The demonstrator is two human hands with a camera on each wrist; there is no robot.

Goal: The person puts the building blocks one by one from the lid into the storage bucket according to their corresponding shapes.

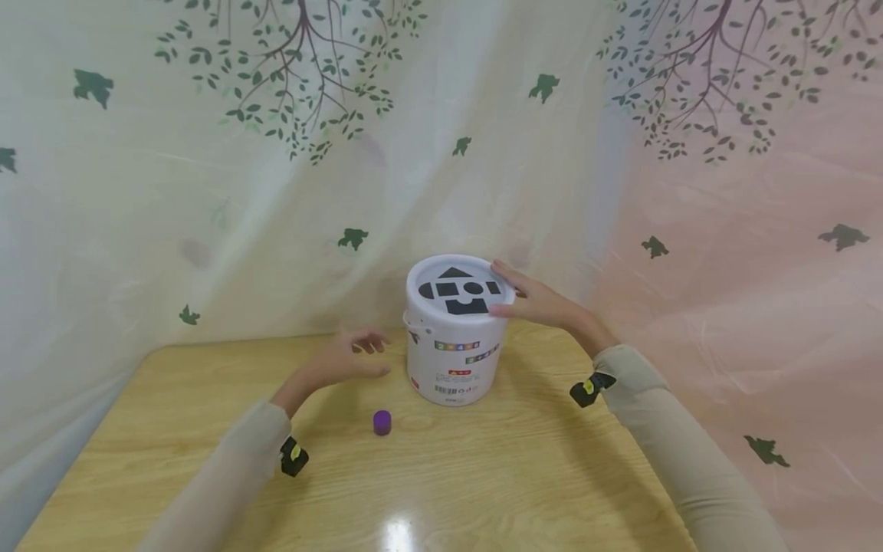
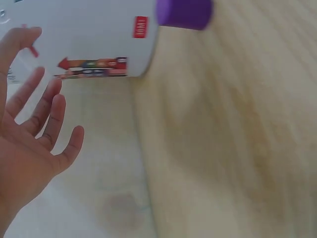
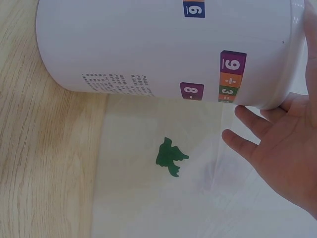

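A white lidded shape-sorter bucket (image 1: pixel 455 360) stands upright, with black shape cutouts in its lid (image 1: pixel 434 305) and printed sums on its side. My right hand (image 1: pixel 541 303) holds the bucket at the lid's right rim, thumb at the front and fingers round the back. In the right wrist view, the outer fingers (image 3: pixel 247 145) spread by the rim. To the bucket's left, my left hand (image 1: pixel 338 359) hovers with relaxed fingers and nothing in them. A small purple cylindrical block (image 1: pixel 382 422) sits on the table in front of the bucket, nearer the left forearm.
The wooden table (image 1: pixel 483 475) ends just behind the bucket. A pale curtain (image 1: pixel 276 230) printed with branches and green birds hangs along the back and right side. A wire handle (image 1: pixel 416 328) hangs from the bucket's left side.
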